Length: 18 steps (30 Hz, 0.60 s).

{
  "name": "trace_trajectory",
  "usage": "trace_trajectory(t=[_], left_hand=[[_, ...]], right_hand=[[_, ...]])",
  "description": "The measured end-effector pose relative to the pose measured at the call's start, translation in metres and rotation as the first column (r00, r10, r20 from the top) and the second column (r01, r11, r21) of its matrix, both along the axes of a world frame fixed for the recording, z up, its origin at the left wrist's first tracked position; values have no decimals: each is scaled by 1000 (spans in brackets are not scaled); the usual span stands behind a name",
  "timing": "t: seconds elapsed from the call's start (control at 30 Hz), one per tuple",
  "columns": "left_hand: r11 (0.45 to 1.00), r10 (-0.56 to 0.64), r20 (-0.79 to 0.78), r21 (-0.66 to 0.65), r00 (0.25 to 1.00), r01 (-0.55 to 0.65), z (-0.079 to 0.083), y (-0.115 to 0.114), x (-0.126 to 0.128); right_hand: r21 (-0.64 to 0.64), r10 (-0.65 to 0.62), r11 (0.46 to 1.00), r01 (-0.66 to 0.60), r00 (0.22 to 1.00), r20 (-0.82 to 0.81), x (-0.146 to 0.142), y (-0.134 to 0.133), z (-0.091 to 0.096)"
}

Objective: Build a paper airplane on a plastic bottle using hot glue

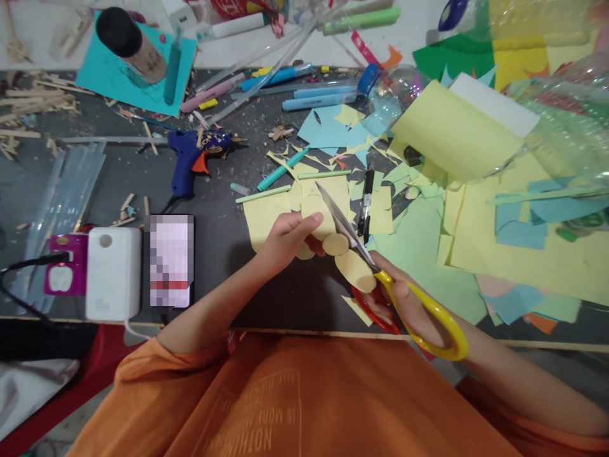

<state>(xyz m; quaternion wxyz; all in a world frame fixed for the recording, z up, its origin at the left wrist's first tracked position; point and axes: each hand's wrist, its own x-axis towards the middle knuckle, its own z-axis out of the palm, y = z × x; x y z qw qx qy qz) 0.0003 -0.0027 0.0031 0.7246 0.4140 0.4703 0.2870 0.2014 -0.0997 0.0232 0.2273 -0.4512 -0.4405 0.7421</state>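
Between thumb and fingers, my left hand [290, 238] pinches a pale yellow paper cutout [314, 209] with rounded edges. My right hand [412, 311] grips scissors [352, 235] that have one yellow and one red handle loop. Their blades point up and left, along the right edge of the held paper. Small yellow paper rounds [335, 244] hang or lie just below the blades; whether they are joined to the held piece I cannot tell. A larger yellow paper oval [354, 270] is beside the scissors' pivot. A black marker [366, 203] lies right of the blades.
A blue glue gun [183, 158] lies left, above a phone [171, 260] and a white power bank [114, 273]. Pens, paper scraps and wood bits litter the back. Clear plastic bottles [571, 120] and coloured paper sheets [537, 254] cover the right side.
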Motion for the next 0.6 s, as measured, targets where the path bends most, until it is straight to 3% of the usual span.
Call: trace_trajectory(t=[0.23, 0.6], left_hand=[[1000, 11, 2, 1, 1000, -11, -1, -1, 0], [998, 60, -53, -24, 997, -61, -1, 1, 1]], right_hand=[[-101, -27, 995, 21, 998, -56, -2, 4, 4], [-35, -14, 999, 14, 1000, 21, 2, 0, 2]])
